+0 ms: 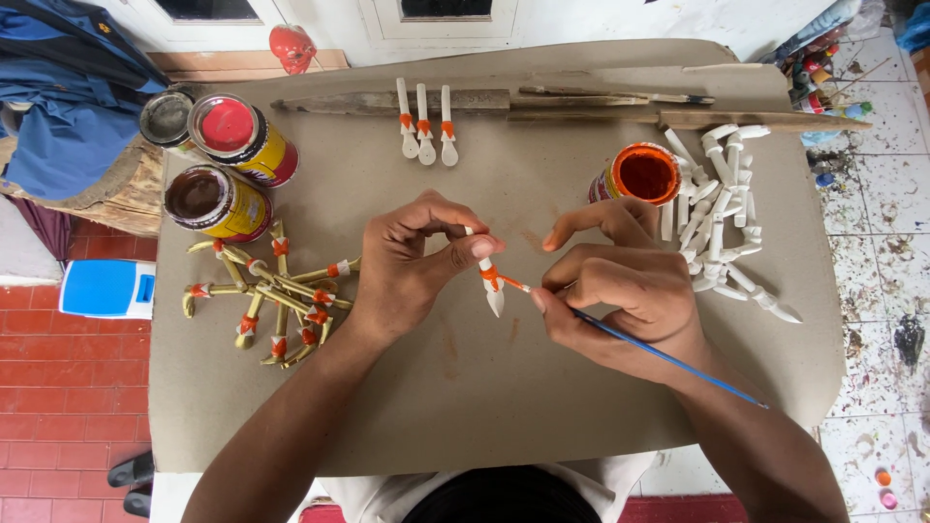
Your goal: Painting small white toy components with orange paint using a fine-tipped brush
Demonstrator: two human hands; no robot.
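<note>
On the left of the bench [581,407] stood three paint tins [228,160] above a heap of yellow pieces [276,300]. The left hand [407,266] pinched a white wooden piece [489,281] at centre; the right hand [620,295], fingers closed on a blue brush [668,358], touched its orange band. White pieces [722,213] lay rightward.

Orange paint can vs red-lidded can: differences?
The orange paint can is open, showing wet orange paint; the red-lidded can is shut. The orange one stands right of the hands by white pieces; the red-lidded one lies tilted at far left. Both are small round tins.
</note>
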